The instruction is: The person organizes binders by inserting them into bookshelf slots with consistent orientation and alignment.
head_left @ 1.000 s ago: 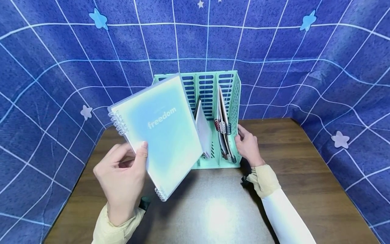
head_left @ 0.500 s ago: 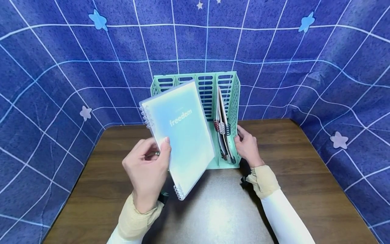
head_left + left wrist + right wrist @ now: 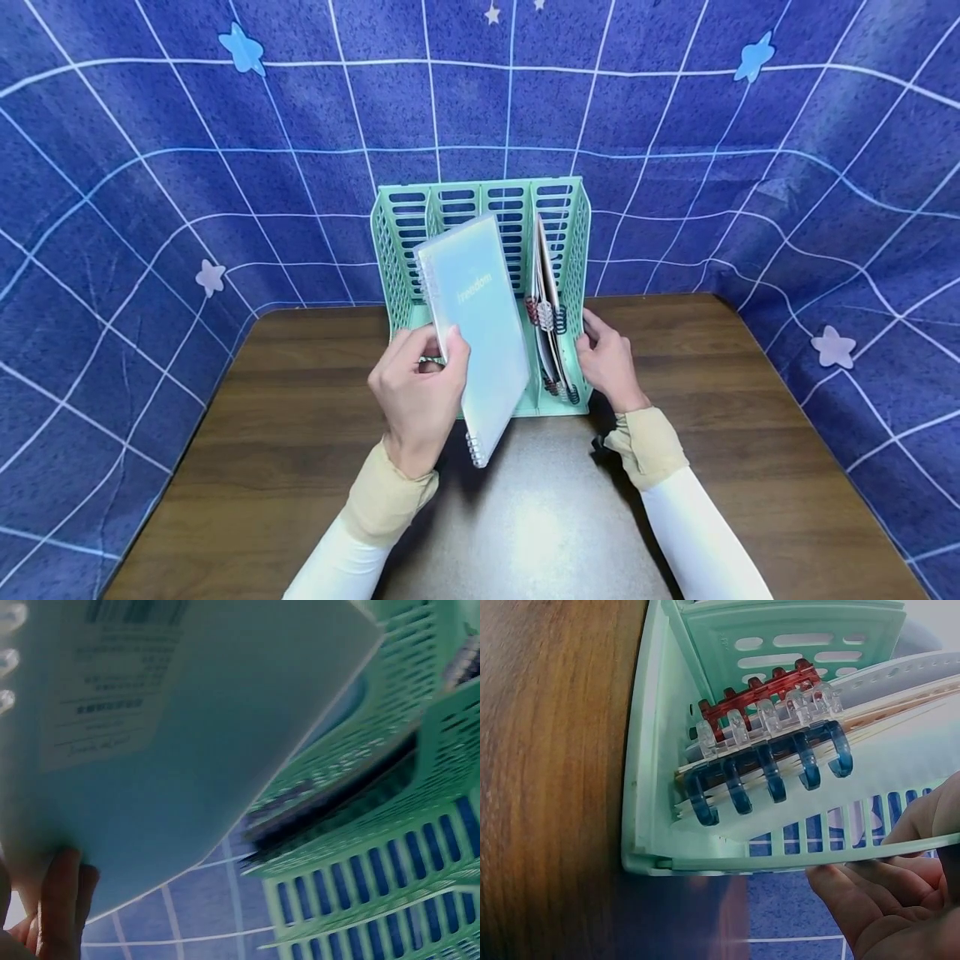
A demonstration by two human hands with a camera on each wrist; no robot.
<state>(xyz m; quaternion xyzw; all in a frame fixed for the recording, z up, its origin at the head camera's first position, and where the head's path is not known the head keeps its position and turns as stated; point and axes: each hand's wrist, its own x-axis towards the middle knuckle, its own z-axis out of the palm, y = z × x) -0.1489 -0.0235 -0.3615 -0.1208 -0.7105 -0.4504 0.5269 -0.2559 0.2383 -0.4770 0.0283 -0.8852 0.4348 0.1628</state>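
Note:
My left hand (image 3: 420,392) pinches a spiral notebook (image 3: 487,333) by its ring-bound edge, thumb on the front. Its pale blue cover reads "freedom"; the notebook tilts in front of a mint green file organizer (image 3: 401,242). In the left wrist view, my fingers (image 3: 58,900) lie against the back cover, which bears a barcode label (image 3: 112,697). My right hand (image 3: 611,367) grips the organizer's right side wall, seen between thumb and fingers in the right wrist view. Ring-bound notebooks (image 3: 547,283) stand in the rightmost compartment, with red, clear and dark blue rings (image 3: 769,769).
The organizer stands on a brown wooden table (image 3: 300,467), near its back edge. A dark-edged notebook (image 3: 345,787) stands inside it, hidden in the head view by the held one. A blue curtain (image 3: 300,108) with white lines and stars surrounds the table.
My left hand has carried the notebook rightward toward the organizer, and the cover has turned more edge-on. The held notebook now covers the middle notebook. My right hand stays on the side wall.

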